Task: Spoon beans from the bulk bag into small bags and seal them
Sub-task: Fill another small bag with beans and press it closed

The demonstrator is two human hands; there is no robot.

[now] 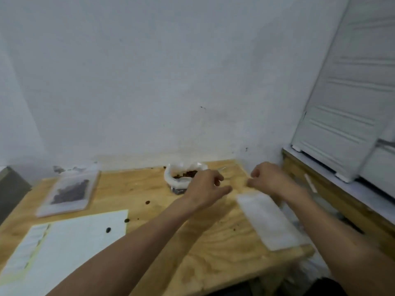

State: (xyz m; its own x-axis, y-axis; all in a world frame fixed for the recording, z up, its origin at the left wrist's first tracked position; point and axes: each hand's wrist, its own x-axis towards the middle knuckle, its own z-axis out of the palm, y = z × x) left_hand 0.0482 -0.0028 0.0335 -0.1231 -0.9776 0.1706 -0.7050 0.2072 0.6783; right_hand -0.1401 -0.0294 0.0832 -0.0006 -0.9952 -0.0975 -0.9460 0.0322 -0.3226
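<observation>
Reaching forward over a plywood table (213,253) set against a white wall, both forearms meet near its far edge. A white sheet of paper (81,238) covers the near left corner, and a stack of flat empty small bags (267,221) lies on the right, its long axis running from near the right wrist toward the table's front edge. On the far left sits a small bag already filled with beans (68,191), lying flat. The bulk bag (183,174), its mouth rolled open and dark beans showing inside, stands at the back just beyond the left hand (205,189).

Between the two hands something thin and clear appears stretched, probably one small bag being opened, but blur makes this uncertain. The left hand has its fingers curled with thumb extended toward the right; the right hand (269,178) has its fingertips drawn together as if pinching an edge. Whether either truly holds plastic I cannot tell.

The bulk bag lies closer to the left hand, touching or nearly so in this view. A few loose beans (126,220) dot the tabletop.
</observation>
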